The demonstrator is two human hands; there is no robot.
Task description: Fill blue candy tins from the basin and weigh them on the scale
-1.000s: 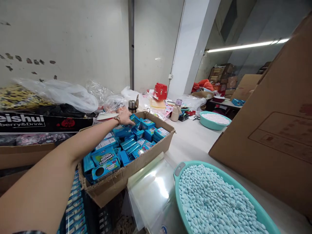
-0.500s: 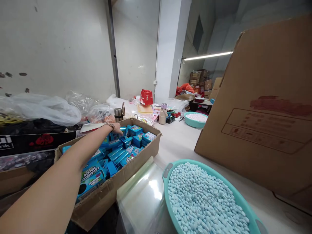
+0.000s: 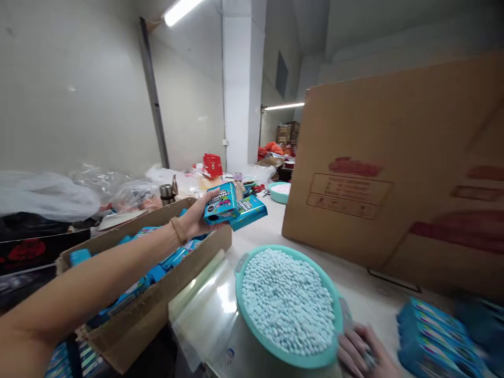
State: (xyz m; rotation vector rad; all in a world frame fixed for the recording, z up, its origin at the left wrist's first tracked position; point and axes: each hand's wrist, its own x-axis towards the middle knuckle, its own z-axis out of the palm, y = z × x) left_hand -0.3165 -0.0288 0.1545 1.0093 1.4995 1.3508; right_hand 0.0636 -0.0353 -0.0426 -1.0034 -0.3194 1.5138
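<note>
My left hand is closed around two small blue candy boxes, lettered "CARAMELO MACIZO", held side by side above the rim of an open carton. More blue boxes lie loose inside that carton. A teal basin full of pale blue candies stands in front of me. At its lower right edge is my right hand, slightly blurred, fingers curled, with some pale blue candies showing between them.
Several blue boxes stand in a row at the lower right. A large cardboard box blocks the right side. Clear plastic sheeting lies between carton and basin. A steel flask, plastic bags and a second basin are farther back.
My left hand has come up out of the carton and to the right, now holding two candy boxes. My right hand and the row of boxes have entered view as the camera turned right.
</note>
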